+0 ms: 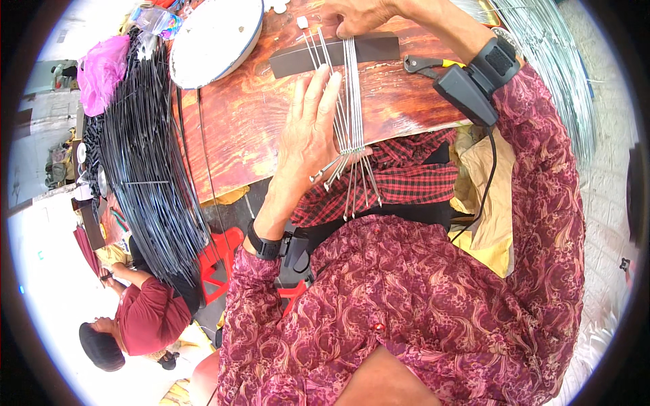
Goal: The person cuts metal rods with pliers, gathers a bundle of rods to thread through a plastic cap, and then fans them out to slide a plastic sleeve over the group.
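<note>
My left hand (308,128) lies flat, fingers together, pressing the bundle of thin metal wires (350,101) onto the wooden surface (250,115) at frame centre. My right hand (359,15) pins their far ends at top, over a dark strip (379,49). The wires look light, springy and slippery; best held mid-bundle.

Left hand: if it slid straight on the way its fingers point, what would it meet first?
Probably the dark flat strip lying across the wooden table. The left hand lies flat beside the metal rods, fingers pointing at it; beyond sits the right hand.
</note>
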A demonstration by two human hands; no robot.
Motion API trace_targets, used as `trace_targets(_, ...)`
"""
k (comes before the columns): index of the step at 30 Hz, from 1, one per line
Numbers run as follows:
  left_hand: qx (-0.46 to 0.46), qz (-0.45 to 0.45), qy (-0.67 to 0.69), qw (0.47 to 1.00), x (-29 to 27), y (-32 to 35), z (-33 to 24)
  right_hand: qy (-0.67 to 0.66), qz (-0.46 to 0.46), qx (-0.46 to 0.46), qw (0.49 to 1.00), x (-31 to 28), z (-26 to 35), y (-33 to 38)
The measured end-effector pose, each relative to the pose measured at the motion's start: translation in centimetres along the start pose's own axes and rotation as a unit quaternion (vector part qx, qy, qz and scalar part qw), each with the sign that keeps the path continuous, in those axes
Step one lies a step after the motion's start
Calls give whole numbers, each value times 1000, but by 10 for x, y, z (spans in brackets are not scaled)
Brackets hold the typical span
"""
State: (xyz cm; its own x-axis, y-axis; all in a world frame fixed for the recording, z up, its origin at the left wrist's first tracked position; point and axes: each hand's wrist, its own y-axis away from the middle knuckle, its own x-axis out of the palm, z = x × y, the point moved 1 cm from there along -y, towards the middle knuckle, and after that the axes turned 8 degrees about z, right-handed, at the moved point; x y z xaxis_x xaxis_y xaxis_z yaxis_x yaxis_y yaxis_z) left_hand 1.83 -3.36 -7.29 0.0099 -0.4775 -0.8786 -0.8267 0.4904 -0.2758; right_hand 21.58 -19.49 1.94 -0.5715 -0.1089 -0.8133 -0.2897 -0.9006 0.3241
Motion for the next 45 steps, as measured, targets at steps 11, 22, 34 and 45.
trace_targets(11, -17, 5, 4, 1000, 0, 1, -2, 34, -45, -36, 998, 9, -17, -22)
trace_targets(22, -25, -3, 17, 1000, 0, 4, 2, 61, -16, -5, 998, 4, -7, -26)
trace_targets(34, -36, 10, 14, 999, 0, 4, -1, 41, -56, -7, 998, 3, -2, -14)
trace_targets(45, -28, 4, 16, 999, -2, 4, -2, 47, -56, 5, 997, 2, 0, 1)
